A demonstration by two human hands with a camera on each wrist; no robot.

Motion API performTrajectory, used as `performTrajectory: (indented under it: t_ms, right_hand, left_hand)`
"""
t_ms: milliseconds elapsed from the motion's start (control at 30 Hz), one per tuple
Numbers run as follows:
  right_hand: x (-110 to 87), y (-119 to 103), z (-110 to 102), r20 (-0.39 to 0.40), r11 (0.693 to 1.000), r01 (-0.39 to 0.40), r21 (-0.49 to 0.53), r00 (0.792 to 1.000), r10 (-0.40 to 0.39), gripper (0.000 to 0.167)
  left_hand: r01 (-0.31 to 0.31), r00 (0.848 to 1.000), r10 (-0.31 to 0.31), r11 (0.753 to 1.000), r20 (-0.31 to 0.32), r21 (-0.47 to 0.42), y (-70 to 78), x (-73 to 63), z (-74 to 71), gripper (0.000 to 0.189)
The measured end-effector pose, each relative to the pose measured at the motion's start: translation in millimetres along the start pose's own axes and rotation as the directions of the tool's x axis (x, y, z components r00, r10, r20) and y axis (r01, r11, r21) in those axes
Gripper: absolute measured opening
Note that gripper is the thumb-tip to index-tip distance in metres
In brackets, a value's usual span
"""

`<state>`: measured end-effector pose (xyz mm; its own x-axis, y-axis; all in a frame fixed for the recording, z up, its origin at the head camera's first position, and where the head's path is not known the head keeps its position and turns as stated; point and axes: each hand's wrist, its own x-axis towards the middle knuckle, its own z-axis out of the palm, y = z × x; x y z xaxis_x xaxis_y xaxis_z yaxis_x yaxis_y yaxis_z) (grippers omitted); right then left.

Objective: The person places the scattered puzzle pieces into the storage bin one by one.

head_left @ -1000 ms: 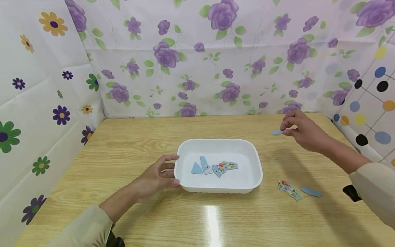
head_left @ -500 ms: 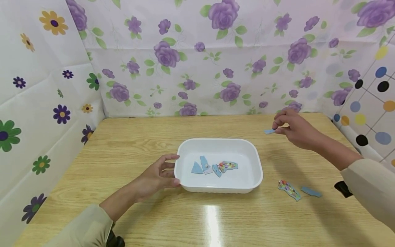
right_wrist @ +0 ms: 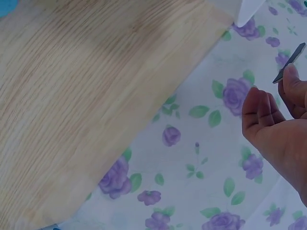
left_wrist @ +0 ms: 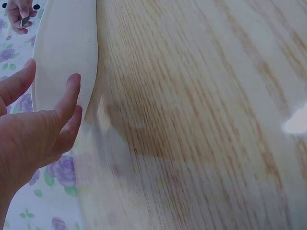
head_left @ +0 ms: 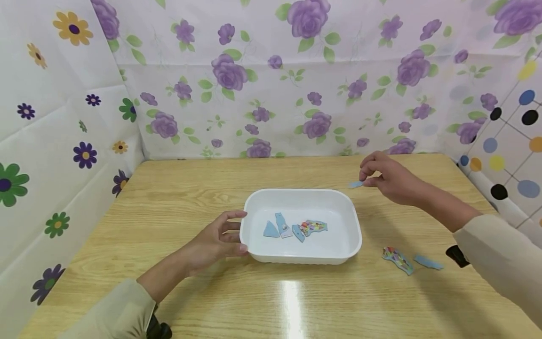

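A white rectangular plastic tray (head_left: 301, 260) holds several puzzle pieces: a blue triangular one (head_left: 271, 230), a long blue one (head_left: 282, 224), a small blue one (head_left: 298, 233) and one with a multicoloured print (head_left: 315, 226). At its left end my left hand (head_left: 207, 245) rests with spread fingers touching the rim and side. Up behind the tray's right corner, my right hand (head_left: 389, 181) pinches a light blue puzzle piece (head_left: 355, 184) between thumb and fingers. In the right wrist view that piece (right_wrist: 290, 62) shows edge-on and dark, raised off the table.
Right of the tray, a multicoloured puzzle piece (head_left: 398, 261) and a narrow blue one (head_left: 428, 262) lie on the wooden table (head_left: 169, 202). Flower-patterned sheeting (head_left: 190, 94) rises behind the table and on its left; a dotted sheet (head_left: 518, 155) stands at the right.
My right hand has moved left with the blue puzzle piece, toward the tray. The left hand and the tray have kept their places.
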<state>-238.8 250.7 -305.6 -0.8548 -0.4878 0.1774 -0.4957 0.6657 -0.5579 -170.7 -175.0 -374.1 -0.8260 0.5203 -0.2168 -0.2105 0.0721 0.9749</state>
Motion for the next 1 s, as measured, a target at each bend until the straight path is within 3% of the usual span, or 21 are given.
performTrajectory:
  t_ms: [300, 1000]
  right_hand:
    - [11.9, -10, 13, 0.026, 0.998, 0.063, 0.001, 0.998, -0.063, 0.013]
    - [29.3, -42, 54, 0.163, 0.997, 0.033, 0.066, 0.986, -0.044, 0.014]
  left_hand:
    - [0.003, 1.0, -0.003, 1.0, -0.005, 0.0, 0.3, -0.1, -0.7, 0.086]
    - [0.004, 1.0, -0.004, 1.0, -0.001, 0.001, -0.1, 0.7, -0.8, 0.084]
